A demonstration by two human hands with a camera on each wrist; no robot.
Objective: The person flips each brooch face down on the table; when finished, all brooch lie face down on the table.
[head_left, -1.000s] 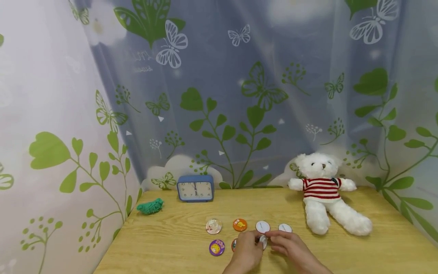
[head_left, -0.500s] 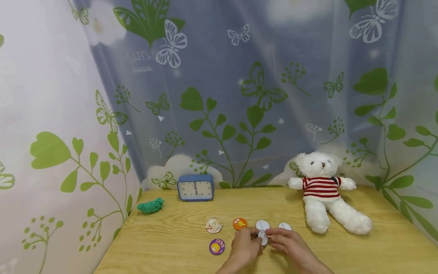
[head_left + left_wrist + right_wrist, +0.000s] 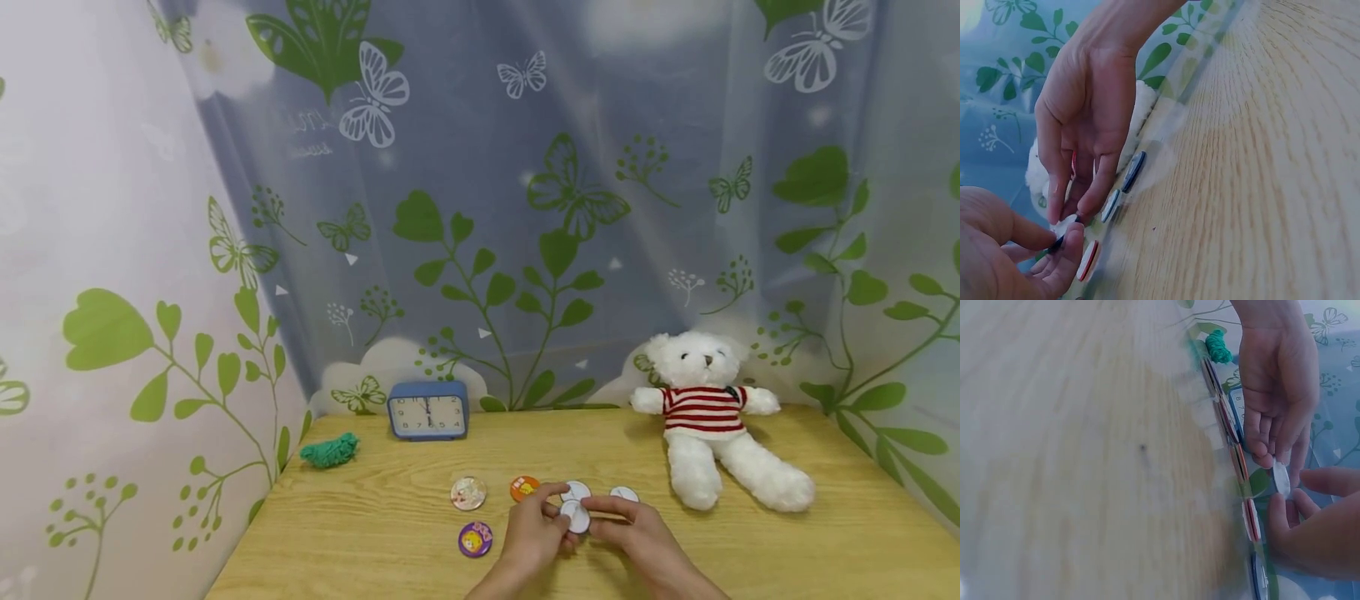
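Observation:
A round button badge [image 3: 576, 517], its pale back facing up, is held just off the table between both hands. My left hand [image 3: 527, 537] pinches its left side between thumb and fingers. At the badge's right edge, my right hand [image 3: 642, 540] grips with thumb and index finger. Behind the held badge lie a white-backed badge [image 3: 574, 491] and another white-backed badge [image 3: 624, 495]. An orange badge [image 3: 523, 488] lies beyond the left hand. Further left are a cream picture badge [image 3: 468, 493] and a purple badge [image 3: 476, 540].
A white teddy bear [image 3: 705, 421] in a striped shirt sits at the back right. Toward the back left stand a blue clock [image 3: 428, 412] and a green bundle [image 3: 331, 451]. A patterned curtain [image 3: 480, 208] hangs behind the wooden table [image 3: 360, 533].
The held badge has turned so its pale back shows more fully to the head view. My left hand has shifted slightly left, now hiding a front-row badge that was partly visible.

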